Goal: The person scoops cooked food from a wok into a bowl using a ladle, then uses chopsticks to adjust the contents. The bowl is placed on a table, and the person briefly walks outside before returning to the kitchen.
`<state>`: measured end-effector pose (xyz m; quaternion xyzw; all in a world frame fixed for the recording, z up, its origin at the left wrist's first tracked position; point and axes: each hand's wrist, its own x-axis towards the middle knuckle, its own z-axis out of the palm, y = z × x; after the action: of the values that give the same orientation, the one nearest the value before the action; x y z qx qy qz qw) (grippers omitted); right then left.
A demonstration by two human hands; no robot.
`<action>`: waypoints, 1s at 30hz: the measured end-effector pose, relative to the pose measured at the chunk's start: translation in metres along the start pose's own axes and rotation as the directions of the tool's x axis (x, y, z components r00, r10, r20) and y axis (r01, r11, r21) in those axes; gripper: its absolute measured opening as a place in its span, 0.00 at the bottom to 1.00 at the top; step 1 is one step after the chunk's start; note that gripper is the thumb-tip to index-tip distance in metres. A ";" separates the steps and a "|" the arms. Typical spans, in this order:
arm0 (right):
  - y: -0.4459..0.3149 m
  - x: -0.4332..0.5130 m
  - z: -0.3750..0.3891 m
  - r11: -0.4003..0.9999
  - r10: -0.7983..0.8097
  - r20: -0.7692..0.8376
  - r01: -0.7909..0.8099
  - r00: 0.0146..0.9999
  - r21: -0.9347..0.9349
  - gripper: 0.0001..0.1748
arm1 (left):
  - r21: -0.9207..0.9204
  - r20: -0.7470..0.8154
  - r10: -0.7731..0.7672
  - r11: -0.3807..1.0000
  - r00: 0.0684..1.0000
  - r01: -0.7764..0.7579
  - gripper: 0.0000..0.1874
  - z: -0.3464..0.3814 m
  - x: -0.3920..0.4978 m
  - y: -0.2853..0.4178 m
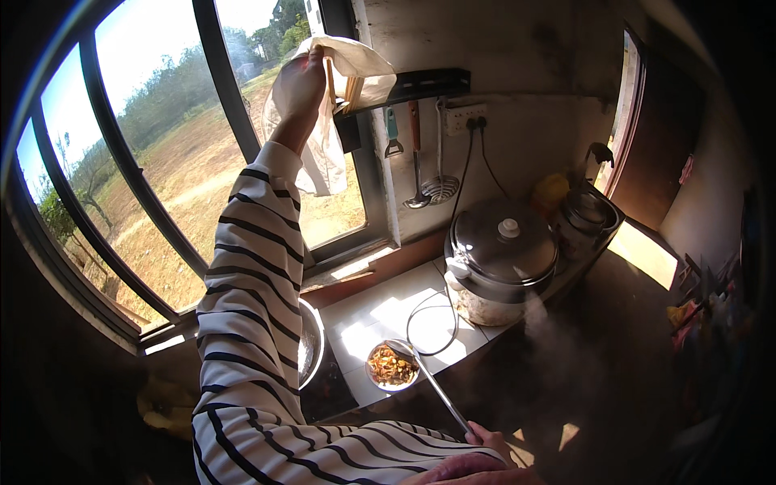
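My left hand (306,76) is raised beside the window and grips the edge of a thin whitish cloth or bag (327,151). Beneath its upper fold, wooden sticks that look like chopsticks (353,90) stand by a black wall rack (433,83). Low in the view, my right hand (490,441) holds the long metal handle of a cooking spatula or ladle (445,397). The tool's head rests on the rim of a small bowl of cooked, chopped food (391,368). That bowl sits on the white tiled counter (357,315).
A large lidded electric pot (503,242) stands on the counter, its cord (407,324) looped beside the bowl. Partly behind my left sleeve is a wok (312,345). A peeler (392,130), ladle (416,163) and skimmer (441,182) hang under the rack. Steam drifts at right.
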<state>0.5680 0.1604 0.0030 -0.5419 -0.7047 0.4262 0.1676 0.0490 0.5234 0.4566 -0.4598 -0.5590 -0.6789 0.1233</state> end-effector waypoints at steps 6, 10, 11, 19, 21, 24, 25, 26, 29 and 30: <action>-0.023 0.012 -0.004 0.997 0.079 0.097 -0.081 0.992 0.015 0.24 | -0.045 0.454 0.369 0.918 0.811 -0.393 0.30 0.000 0.124 -0.001; -0.005 0.008 -0.001 0.991 0.042 0.074 -0.051 0.996 0.123 0.20 | 0.054 0.547 0.383 0.871 0.745 -0.487 0.35 0.047 0.142 0.013; -0.005 0.008 -0.003 0.990 0.063 0.105 -0.075 0.992 0.120 0.22 | 0.042 0.578 0.360 0.883 0.732 -0.467 0.35 0.058 0.149 0.015; -0.022 0.014 0.004 0.992 0.043 0.031 -0.046 0.999 0.116 0.23 | -0.118 0.801 0.095 0.993 0.592 0.000 0.39 0.103 0.190 0.008; -0.015 0.010 0.005 0.991 0.083 -0.018 -0.081 0.996 0.108 0.22 | -0.180 0.860 0.075 0.970 0.504 0.163 0.43 0.107 0.161 0.019; -0.002 0.010 0.014 0.994 0.078 -0.025 -0.076 0.997 0.077 0.23 | 0.099 0.883 -0.048 0.992 0.466 -0.084 0.45 0.073 0.144 0.049; 0.002 0.010 0.018 0.994 0.064 -0.044 -0.060 0.997 0.092 0.23 | 0.188 0.885 -0.091 0.967 0.458 -0.171 0.45 0.070 0.142 0.053; 0.006 0.011 0.022 0.994 0.046 -0.067 -0.039 0.997 0.105 0.24 | 0.248 0.900 -0.188 0.963 0.393 -0.108 0.46 0.081 0.158 0.051; 0.019 0.014 0.028 0.972 0.030 -0.031 -0.022 0.999 0.235 0.25 | 0.210 0.910 -0.148 0.970 0.388 -0.123 0.47 0.105 0.169 0.030; 0.016 0.013 0.023 0.976 0.063 -0.033 -0.055 0.997 0.212 0.25 | 0.049 0.932 0.002 0.990 0.361 -0.132 0.50 0.138 0.169 0.010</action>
<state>0.5574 0.1630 -0.0257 -0.5501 -0.6358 0.4923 0.2253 0.0308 0.6986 0.5851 -0.7767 -0.5499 -0.2624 -0.1595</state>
